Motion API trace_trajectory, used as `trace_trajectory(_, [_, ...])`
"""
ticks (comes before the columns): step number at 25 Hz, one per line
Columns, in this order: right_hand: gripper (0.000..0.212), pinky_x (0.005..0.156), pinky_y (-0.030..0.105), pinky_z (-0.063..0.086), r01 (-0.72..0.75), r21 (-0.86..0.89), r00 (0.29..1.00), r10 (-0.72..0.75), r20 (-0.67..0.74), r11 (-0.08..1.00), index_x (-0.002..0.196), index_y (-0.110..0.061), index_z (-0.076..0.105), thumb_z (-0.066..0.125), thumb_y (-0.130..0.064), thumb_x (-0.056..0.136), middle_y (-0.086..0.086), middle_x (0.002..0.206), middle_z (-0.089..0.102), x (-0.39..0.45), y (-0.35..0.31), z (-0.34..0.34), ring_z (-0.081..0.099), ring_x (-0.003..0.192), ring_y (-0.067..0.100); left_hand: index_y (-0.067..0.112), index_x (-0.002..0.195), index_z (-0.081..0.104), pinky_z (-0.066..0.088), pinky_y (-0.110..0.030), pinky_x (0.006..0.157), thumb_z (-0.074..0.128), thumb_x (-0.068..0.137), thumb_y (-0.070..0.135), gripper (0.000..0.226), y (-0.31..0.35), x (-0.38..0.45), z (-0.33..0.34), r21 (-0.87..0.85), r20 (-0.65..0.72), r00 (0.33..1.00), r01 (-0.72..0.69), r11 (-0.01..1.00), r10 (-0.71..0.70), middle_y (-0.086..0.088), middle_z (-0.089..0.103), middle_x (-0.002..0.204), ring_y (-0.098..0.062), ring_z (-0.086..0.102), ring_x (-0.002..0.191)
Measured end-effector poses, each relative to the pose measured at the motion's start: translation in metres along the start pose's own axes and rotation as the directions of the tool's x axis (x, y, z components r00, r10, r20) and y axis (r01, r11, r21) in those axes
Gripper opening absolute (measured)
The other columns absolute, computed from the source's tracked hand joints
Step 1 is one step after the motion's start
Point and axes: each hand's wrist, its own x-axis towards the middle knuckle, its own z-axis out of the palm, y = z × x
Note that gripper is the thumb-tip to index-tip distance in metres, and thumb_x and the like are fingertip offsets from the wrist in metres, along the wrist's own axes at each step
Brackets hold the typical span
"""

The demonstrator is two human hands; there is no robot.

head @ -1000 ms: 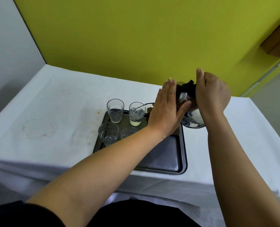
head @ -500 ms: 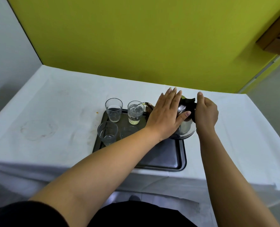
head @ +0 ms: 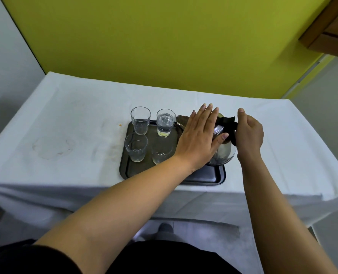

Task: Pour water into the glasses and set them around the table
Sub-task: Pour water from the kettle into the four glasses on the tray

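A steel kettle (head: 222, 153) with a black handle rests on the right part of a dark tray (head: 203, 176). My right hand (head: 248, 133) grips the black handle. My left hand (head: 199, 138) lies flat on the kettle's lid, fingers spread. Several clear glasses stand on the tray's left half. The back right glass (head: 165, 125), by the kettle's spout, is mostly full of water. The back left glass (head: 140, 123) holds some water. The front left glass (head: 136, 148) and front right glass (head: 161, 150) hold almost none.
The tray sits near the front edge of a table under a white cloth (head: 69, 123) with faint stains at the left. A yellow-green wall (head: 164, 40) runs behind it. A wooden shelf (head: 330, 30) juts out at the upper right.
The kettle has tipped back from its pouring tilt and come down onto the tray. Both hands stayed on it. The back right glass has more water.
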Motion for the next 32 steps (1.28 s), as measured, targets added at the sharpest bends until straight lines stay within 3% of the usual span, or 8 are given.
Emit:
trace_trajectory(12, [0.055,0.053,0.035,0.023,0.177,-0.214,0.983,-0.183,-0.01,0.961,0.055,-0.014,0.027,0.036,-0.042,0.102,0.002,0.053,0.035,-0.044,-0.014,-0.017,0.033,0.055,0.021,0.003,0.151,0.017,0.005,-0.033,0.122,0.019,0.095,0.053,0.075,0.011,-0.047,-0.014,-0.108,-0.048,0.996,0.07,0.992,-0.075,-0.013,0.018,0.16,-0.023,0.01,0.149])
trace_trajectory(21, [0.055,0.059,0.035,0.027,0.274,-0.344,0.956,-0.294,-0.005,0.898,0.056,-0.014,0.028,0.034,-0.044,0.102,0.001,0.055,0.039,-0.047,-0.027,-0.024,0.043,0.067,0.032,0.005,0.152,0.012,0.0,-0.028,0.122,0.018,0.094,0.054,0.077,0.017,-0.051,-0.018,-0.203,-0.046,0.989,0.128,0.971,-0.14,-0.011,0.014,0.161,-0.02,0.006,0.15])
trace_trajectory(25, [0.055,0.061,0.037,0.031,0.308,-0.374,0.942,-0.336,-0.009,0.875,0.058,-0.012,0.031,0.033,-0.044,0.102,0.009,0.062,0.047,-0.047,-0.03,-0.029,0.047,0.07,0.035,0.005,0.152,0.012,0.001,-0.029,0.122,0.019,0.094,0.054,0.076,0.022,-0.051,-0.021,-0.244,-0.047,0.987,0.139,0.96,-0.155,-0.011,0.013,0.161,-0.019,0.006,0.15])
trace_trajectory(32, [0.052,0.064,0.037,0.031,0.348,-0.401,0.921,-0.389,-0.025,0.848,0.062,-0.011,0.036,0.034,-0.044,0.102,0.01,0.07,0.05,-0.044,-0.042,-0.039,0.044,0.073,0.035,0.003,0.151,0.014,0.004,-0.029,0.122,0.015,0.092,0.055,0.079,0.032,-0.044,-0.028,-0.293,-0.102,0.982,0.125,0.948,-0.161,-0.012,0.014,0.161,-0.021,0.008,0.15])
